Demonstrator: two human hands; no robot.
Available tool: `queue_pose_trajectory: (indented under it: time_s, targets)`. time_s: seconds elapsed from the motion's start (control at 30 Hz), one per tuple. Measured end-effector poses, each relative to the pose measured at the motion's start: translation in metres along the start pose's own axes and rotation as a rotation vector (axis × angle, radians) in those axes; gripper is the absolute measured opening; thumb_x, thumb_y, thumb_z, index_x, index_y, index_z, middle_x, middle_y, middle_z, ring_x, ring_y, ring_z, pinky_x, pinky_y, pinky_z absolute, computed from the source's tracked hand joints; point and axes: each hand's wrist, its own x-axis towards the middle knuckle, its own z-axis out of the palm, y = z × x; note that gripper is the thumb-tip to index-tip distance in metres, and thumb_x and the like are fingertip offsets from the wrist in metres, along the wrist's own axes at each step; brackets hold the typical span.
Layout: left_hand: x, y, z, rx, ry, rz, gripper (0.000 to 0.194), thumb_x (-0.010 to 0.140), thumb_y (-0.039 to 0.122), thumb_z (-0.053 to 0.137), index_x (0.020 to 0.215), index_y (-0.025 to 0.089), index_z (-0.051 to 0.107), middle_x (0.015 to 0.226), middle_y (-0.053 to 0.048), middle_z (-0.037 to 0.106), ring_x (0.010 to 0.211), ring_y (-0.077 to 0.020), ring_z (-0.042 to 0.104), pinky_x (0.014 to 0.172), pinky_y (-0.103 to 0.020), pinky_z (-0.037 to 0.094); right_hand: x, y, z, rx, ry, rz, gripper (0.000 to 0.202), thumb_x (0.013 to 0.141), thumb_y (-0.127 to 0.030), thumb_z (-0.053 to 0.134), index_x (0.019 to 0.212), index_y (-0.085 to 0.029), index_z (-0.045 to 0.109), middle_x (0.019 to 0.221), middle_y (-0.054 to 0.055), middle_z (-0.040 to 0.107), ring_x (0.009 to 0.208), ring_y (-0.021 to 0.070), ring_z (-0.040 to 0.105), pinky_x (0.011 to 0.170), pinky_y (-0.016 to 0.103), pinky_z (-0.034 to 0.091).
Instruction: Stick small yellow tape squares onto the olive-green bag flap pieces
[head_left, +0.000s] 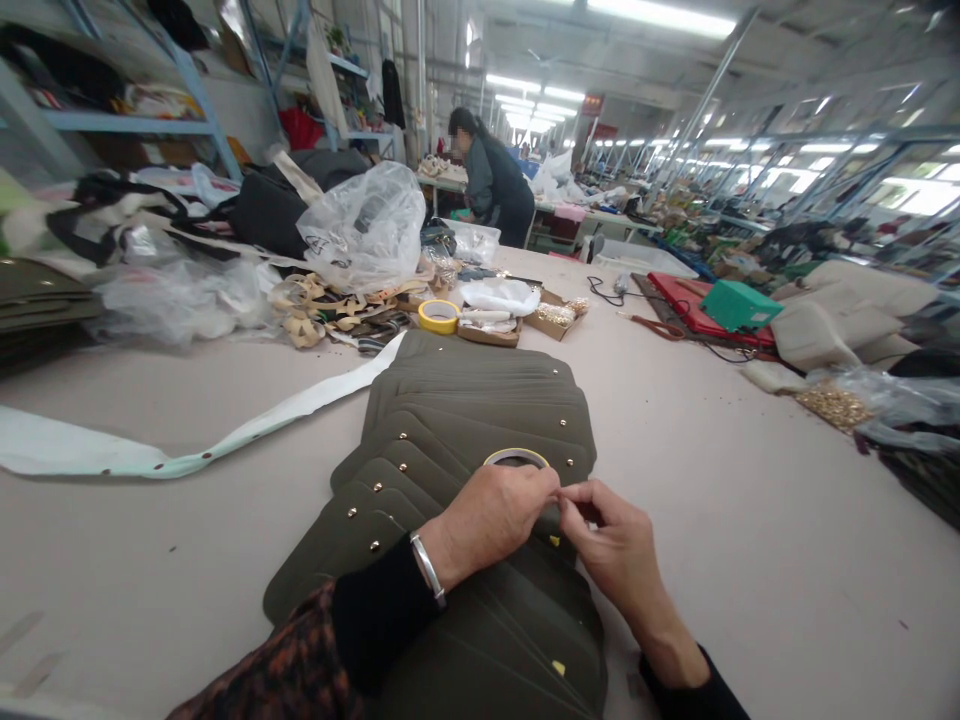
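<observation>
My left hand [495,515] is closed at a roll of yellow tape [517,457], whose upper rim shows just beyond the knuckles. Thumb and fingers of my right hand [619,545] pinch together, touching the left fingertips; whatever is between them is too small to make out. Under both hands lies a fanned-out stack of dark olive panels [435,430] with small gold studs along the edges. Small yellow tape pieces [559,667] stick to the panels nearer me.
A white strip [300,400] runs leftward from the stack. Beyond it are another yellow tape roll [439,316], cardboard boxes of gold hardware [555,314] and plastic bags [367,225]. To the right are a green box [741,305] on a red board. A person [495,180] bends over farther back.
</observation>
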Motion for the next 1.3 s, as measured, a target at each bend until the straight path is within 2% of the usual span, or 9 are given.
queue_pose_trajectory:
  time_s: [0.17, 0.27, 0.43, 0.73, 0.93, 1.0, 1.13, 1.2, 1.3]
  targets:
    - [0.002, 0.005, 0.008, 0.025, 0.092, 0.030, 0.018, 0.097, 0.020, 0.035, 0.088, 0.017, 0.050, 0.082, -0.002, 0.060, 0.075, -0.0147, 0.058, 0.067, -0.026, 0.047, 0.013, 0.021, 0.000, 0.336, 0.043, 0.398, 0.026, 0.074, -0.043, 0.065, 0.072, -0.017, 0.064, 0.055, 0.001, 0.063, 0.046, 0.0138, 0.058, 0.046, 0.026, 0.050]
    - [0.002, 0.004, 0.016, 0.154, 0.046, -0.017, 0.015, 0.097, 0.020, 0.036, 0.090, 0.017, 0.050, 0.083, -0.003, 0.059, 0.074, -0.0164, 0.057, 0.064, -0.028, 0.047, 0.022, 0.043, -0.005, 0.364, 0.055, 0.458, 0.035, 0.070, -0.049, 0.069, 0.078, -0.015, 0.067, 0.060, 0.003, 0.065, 0.051, 0.0151, 0.060, 0.050, 0.028, 0.053]
    - [0.002, -0.001, 0.022, 0.288, -0.121, -0.044, 0.008, 0.093, 0.015, 0.044, 0.089, 0.018, 0.050, 0.085, -0.003, 0.058, 0.078, -0.0204, 0.055, 0.062, -0.030, 0.049, 0.029, 0.059, -0.008, 0.128, -0.039, 0.335, 0.037, 0.080, -0.050, 0.058, 0.087, -0.015, 0.069, 0.066, 0.004, 0.067, 0.058, 0.0165, 0.062, 0.057, 0.029, 0.053]
    - [0.002, 0.002, 0.019, 0.265, -0.182, -0.063, 0.011, 0.094, 0.013, 0.041, 0.091, 0.018, 0.050, 0.089, -0.005, 0.056, 0.080, -0.0205, 0.053, 0.066, -0.032, 0.049, 0.038, 0.051, 0.006, -0.322, -0.041, 0.023, 0.023, 0.087, -0.034, 0.046, 0.079, -0.021, 0.064, 0.080, 0.006, 0.072, 0.072, 0.0191, 0.066, 0.069, 0.030, 0.048]
    - [0.000, 0.001, 0.019, 0.285, -0.172, -0.085, 0.010, 0.094, 0.014, 0.042, 0.090, 0.018, 0.050, 0.089, -0.005, 0.055, 0.081, -0.0204, 0.052, 0.065, -0.031, 0.048, 0.037, 0.056, -0.009, -0.358, 0.040, 0.129, 0.037, 0.084, -0.042, 0.054, 0.110, -0.016, 0.056, 0.066, 0.002, 0.068, 0.060, 0.0201, 0.065, 0.062, 0.031, 0.048]
    - [0.000, 0.001, 0.020, 0.295, -0.175, -0.092, 0.011, 0.095, 0.014, 0.040, 0.091, 0.018, 0.050, 0.089, -0.005, 0.055, 0.083, -0.0207, 0.051, 0.063, -0.030, 0.047, 0.034, 0.058, -0.015, -0.331, 0.047, 0.021, 0.028, 0.087, -0.039, 0.052, 0.103, -0.018, 0.059, 0.077, 0.004, 0.070, 0.067, 0.0188, 0.066, 0.068, 0.031, 0.050]
    - [0.000, 0.001, 0.020, 0.311, -0.159, -0.078, 0.011, 0.094, 0.014, 0.040, 0.091, 0.018, 0.050, 0.088, -0.005, 0.055, 0.082, -0.0218, 0.050, 0.067, -0.034, 0.047, 0.030, 0.056, -0.015, -0.391, -0.111, -0.289, 0.024, 0.093, -0.025, 0.041, 0.091, -0.019, 0.064, 0.090, 0.008, 0.069, 0.083, 0.0188, 0.064, 0.081, 0.032, 0.050]
    - [0.001, 0.000, 0.020, 0.320, -0.149, -0.068, 0.011, 0.094, 0.014, 0.040, 0.091, 0.018, 0.050, 0.087, -0.005, 0.055, 0.081, -0.0221, 0.050, 0.071, -0.036, 0.046, 0.033, 0.053, -0.009, -0.453, -0.153, -0.287, 0.026, 0.092, -0.022, 0.039, 0.093, -0.017, 0.065, 0.089, 0.010, 0.068, 0.085, 0.0202, 0.064, 0.082, 0.033, 0.049]
    - [0.003, -0.001, 0.018, 0.307, -0.133, -0.064, 0.012, 0.094, 0.015, 0.038, 0.093, 0.018, 0.050, 0.087, -0.005, 0.055, 0.081, -0.0217, 0.050, 0.073, -0.036, 0.045, 0.042, 0.050, 0.000, -0.507, -0.193, -0.096, 0.026, 0.090, -0.021, 0.041, 0.092, -0.015, 0.066, 0.091, 0.011, 0.070, 0.086, 0.0218, 0.064, 0.083, 0.034, 0.048]
